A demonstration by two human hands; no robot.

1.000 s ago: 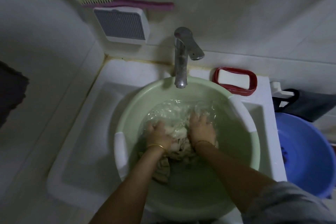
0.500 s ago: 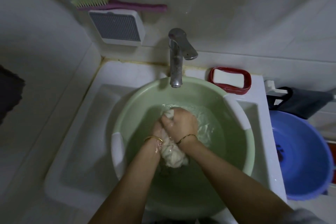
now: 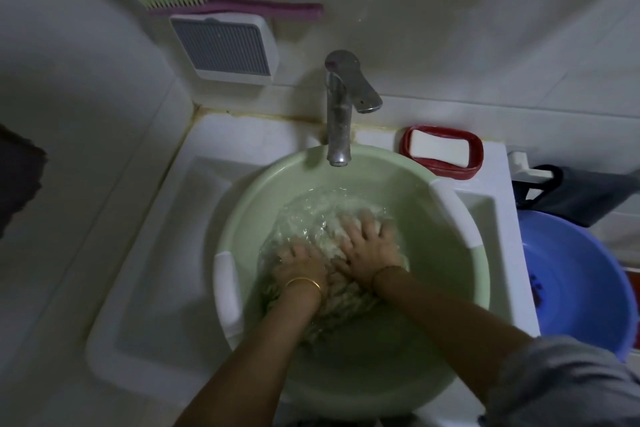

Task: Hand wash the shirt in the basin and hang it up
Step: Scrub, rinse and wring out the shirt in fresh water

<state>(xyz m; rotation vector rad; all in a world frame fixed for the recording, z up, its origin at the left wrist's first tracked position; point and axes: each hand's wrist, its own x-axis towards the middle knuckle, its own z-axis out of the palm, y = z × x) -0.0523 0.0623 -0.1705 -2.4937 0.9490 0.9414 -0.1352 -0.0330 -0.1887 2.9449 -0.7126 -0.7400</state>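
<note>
My left grip point(image 3: 300, 262) and right grip point(image 3: 370, 246) both lie flat with fingers spread wide. They close on nothing and only press the pale cream cloth shirt point(image 3: 346, 298) down under the water. The shirt is bunched into a soft wad in the middle of the round pale-green plastic basin point(image 3: 381, 168), mostly under my palms. The basin sits in the white sink point(image 3: 166, 253) below the steel tap point(image 3: 339, 114).

I judge the shirt limp and waterlogged: heavier than it would be dry, shapeless, and likely slippery if soapy. I would lift it by gathering a thick bunch in both grips, since a pinched edge would sag and stream.

I can read no brand, label or writing on the shirt, the basin, or the white soap bar point(image 3: 440, 149) in its red dish point(image 3: 450, 170).
</note>
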